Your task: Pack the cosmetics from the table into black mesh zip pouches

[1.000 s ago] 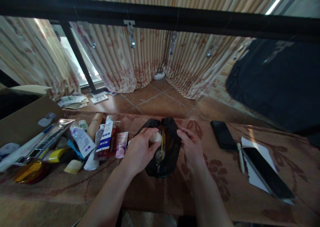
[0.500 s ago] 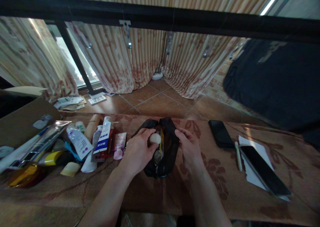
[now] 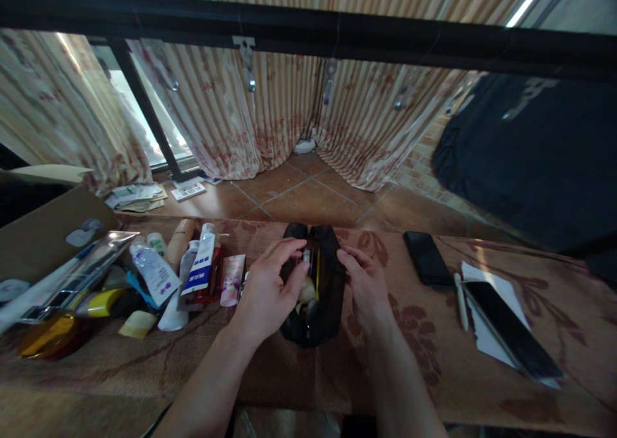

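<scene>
Ball (image 3: 307,290) now inside pouch (image 3: 332,287), beneath fingers (image 3: 288,251)

Left hand (image 3: 266,293) touches a pale round item (image 3: 307,291) inside the black pouch (image 3: 328,312), right hand (image 3: 369,287) gripping its rim.

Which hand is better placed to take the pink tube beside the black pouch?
Left, probably. The left hand lies next to the pink tube; the right hand holds the far edge of the pouch.

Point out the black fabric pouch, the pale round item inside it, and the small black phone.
Black fabric pouch (image 3: 331,283): head view, its right side wall.
Pale round item (image 3: 307,291): head view, its rounded top.
Small black phone (image 3: 426,250): head view, screen centre.
</scene>
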A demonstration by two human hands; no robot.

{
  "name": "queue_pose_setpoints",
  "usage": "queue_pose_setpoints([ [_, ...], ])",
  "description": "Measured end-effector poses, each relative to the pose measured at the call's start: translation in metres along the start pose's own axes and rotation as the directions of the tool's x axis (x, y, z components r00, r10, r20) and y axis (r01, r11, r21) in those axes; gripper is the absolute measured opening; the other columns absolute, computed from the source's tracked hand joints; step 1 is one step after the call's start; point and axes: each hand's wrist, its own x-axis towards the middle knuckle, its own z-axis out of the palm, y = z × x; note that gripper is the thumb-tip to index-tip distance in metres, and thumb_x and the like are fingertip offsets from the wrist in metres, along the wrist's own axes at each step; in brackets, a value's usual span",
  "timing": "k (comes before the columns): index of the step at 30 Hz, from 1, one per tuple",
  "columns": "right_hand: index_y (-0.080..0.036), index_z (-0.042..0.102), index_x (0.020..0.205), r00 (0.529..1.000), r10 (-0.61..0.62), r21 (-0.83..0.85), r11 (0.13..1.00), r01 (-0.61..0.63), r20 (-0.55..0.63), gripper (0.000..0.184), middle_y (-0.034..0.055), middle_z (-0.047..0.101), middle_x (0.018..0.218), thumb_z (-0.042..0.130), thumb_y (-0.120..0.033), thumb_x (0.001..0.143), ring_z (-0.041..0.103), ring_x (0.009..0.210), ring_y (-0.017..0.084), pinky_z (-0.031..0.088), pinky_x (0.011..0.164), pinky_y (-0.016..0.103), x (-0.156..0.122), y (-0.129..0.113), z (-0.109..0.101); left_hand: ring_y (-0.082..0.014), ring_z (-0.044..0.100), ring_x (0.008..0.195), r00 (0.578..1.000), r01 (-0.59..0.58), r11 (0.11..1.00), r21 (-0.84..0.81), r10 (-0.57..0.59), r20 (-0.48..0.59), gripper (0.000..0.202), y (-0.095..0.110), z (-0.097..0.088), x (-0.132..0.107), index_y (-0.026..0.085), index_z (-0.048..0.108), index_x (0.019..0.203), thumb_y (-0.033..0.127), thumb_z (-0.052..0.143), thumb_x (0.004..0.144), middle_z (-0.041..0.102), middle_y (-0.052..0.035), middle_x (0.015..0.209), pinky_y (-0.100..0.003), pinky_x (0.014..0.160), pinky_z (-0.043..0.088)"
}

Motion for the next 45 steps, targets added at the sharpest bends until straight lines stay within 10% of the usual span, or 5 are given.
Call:
queue_pose_setpoints([
  [5, -0.017, 0.069, 0.085, 1.0, 0.015, -0.012, 1.0, -0.015, 0.002, 0.034, 0.002, 0.071, 0.078, 0.079, -0.037, 0.059, 0.064, 0.069, 0.014, 0.049, 0.067, 0.026, 0.0, 0.0, 0.001, -0.0206, 0.061, 0.111, 0.969, 0.12, 0.992, -0.037, -0.125, -0.211, 0.033, -0.009, -0.003, 0.0, 0.02, 0.057, 0.12, 0.033, 0.054, 0.089, 0.064, -0.0075, 0.12, -0.037, 0.097, 0.049],
  [11, -0.016, 0.069, 0.084, 0.999, 0.031, -0.01, 0.999, -0.031, 0.016, 0.032, 0.0034, 0.071, 0.079, 0.078, -0.036, 0.06, 0.064, 0.068, 0.014, 0.049, 0.063, 0.024, -0.003, -0.003, 0.003, -0.0259, 0.059, 0.114, 0.917, 0.393, 0.917, -0.069, -0.396, -0.038, 0.047, -0.026, 0.004, -0.002, 0.013, 0.055, 0.122, 0.045, 0.051, 0.088, 0.063, -0.0142, 0.123, -0.042, 0.097, 0.047],
  [24, -0.015, 0.069, 0.088, 0.999, 0.024, 0.005, 1.0, -0.024, 0.024, 0.038, 0.0019, 0.071, 0.077, 0.08, -0.038, 0.059, 0.063, 0.066, 0.013, 0.049, 0.064, 0.024, -0.003, -0.001, 0.002, -0.0239, 0.066, 0.091, 0.859, 0.46, 0.884, -0.081, -0.421, 0.292, 0.043, -0.021, 0.001, -0.011, 0.018, 0.06, 0.114, 0.05, 0.051, 0.087, 0.071, -0.0074, 0.105, -0.033, 0.077, 0.049],
  [45, -0.016, 0.067, 0.082, 0.995, 0.013, -0.057, 0.998, -0.007, 0.103, 0.034, 0.0008, 0.067, 0.074, 0.076, -0.043, 0.063, 0.06, 0.069, 0.014, 0.047, 0.069, 0.028, -0.009, 0.009, 0.012, -0.0112, 0.04, 0.057, 0.918, 0.354, 0.921, -0.163, -0.308, 0.251, 0.032, -0.018, 0.018, -0.009, 0.02, 0.04, 0.064, 0.036, 0.042, 0.091, 0.04, 0.0051, 0.061, -0.025, 0.057, 0.032],
])
